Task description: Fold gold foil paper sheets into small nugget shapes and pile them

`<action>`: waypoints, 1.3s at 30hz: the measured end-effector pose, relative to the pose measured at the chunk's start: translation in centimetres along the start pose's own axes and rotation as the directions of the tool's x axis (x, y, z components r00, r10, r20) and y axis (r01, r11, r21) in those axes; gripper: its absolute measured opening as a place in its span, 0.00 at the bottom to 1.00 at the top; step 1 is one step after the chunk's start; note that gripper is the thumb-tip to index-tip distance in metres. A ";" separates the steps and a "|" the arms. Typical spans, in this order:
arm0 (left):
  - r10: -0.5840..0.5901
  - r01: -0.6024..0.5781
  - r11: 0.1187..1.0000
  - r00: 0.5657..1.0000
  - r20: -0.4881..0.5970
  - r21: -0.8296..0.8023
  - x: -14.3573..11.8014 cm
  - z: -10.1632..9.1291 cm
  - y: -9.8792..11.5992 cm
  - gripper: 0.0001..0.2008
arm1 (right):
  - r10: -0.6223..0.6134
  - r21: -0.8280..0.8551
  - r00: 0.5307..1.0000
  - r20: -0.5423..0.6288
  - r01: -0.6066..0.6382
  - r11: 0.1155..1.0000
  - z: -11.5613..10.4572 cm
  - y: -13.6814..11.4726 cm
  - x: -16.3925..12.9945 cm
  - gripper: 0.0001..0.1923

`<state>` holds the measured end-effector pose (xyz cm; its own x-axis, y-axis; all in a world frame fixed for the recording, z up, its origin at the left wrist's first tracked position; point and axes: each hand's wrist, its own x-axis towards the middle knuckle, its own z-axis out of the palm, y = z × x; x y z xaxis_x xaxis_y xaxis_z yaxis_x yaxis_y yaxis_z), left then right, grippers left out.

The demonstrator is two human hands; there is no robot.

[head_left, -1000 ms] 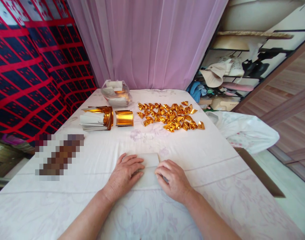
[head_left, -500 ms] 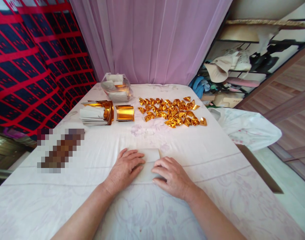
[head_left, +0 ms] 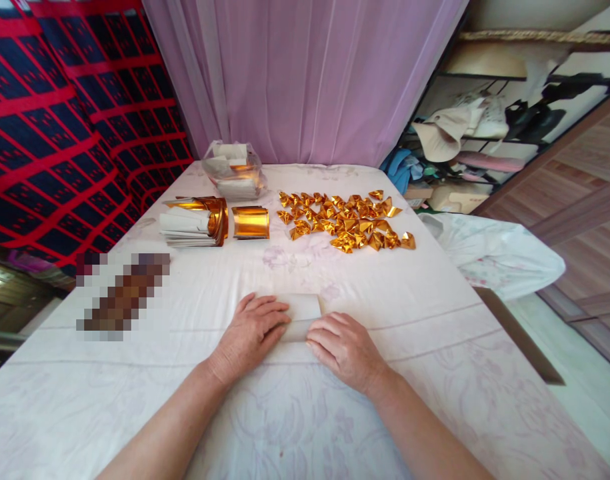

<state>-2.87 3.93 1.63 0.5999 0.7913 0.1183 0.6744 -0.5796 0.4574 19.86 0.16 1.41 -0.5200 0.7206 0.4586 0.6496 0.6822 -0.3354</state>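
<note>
Head view: both hands lie flat at 6 o'clock on the white-clothed table (head_left: 435, 373), L hand (head_left: 252, 333) w/ fingers spread and R hand (head_left: 347, 350) w/ fingers together, pressing a white paper sheet (head_left: 302, 310) between them, prob. a fold being creased; next move likely calls for firm, even pressure along the fold. Folded gold pieces (head_left: 347, 223) at 1 o'clock, gold-foil sheet stack (head_left: 195, 223) and foil roll (head_left: 251, 222) at 11, clear bag (head_left: 233, 172) beyond; no legible writing or brands.
</note>
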 end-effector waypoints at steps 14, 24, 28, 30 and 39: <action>-0.025 0.024 0.999 1.000 -0.014 -0.043 0.1 -0.6 1.0 0.15 | 0.173 -0.132 0.984 -0.039 -0.177 0.975 1.7 0.3 0.9 0.12; -0.146 0.141 0.989 0.983 -0.112 -0.052 0.8 0.7 1.3 0.06 | 0.217 0.013 0.972 -0.086 -0.216 0.976 1.0 0.9 0.3 0.10; -0.169 0.164 0.985 0.978 -0.124 -0.050 1.0 0.7 1.5 0.05 | 0.272 0.019 0.955 -0.119 -0.272 0.962 1.4 1.3 0.0 0.10; -0.180 0.175 0.983 0.975 -0.129 -0.045 1.0 0.7 1.6 0.05 | 0.295 -0.002 0.947 -0.125 -0.298 0.955 1.7 1.4 0.1 0.11; -0.174 0.170 0.985 0.972 -0.160 -0.037 0.9 0.8 1.6 0.11 | 0.353 -0.071 0.927 -0.130 -0.364 0.929 2.3 1.3 0.3 0.13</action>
<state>-0.91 3.61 1.75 0.3969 0.9007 0.1766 0.7500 -0.4291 0.5034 19.23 1.53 -0.80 -0.1805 0.8926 0.4131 0.8318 0.3627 -0.4202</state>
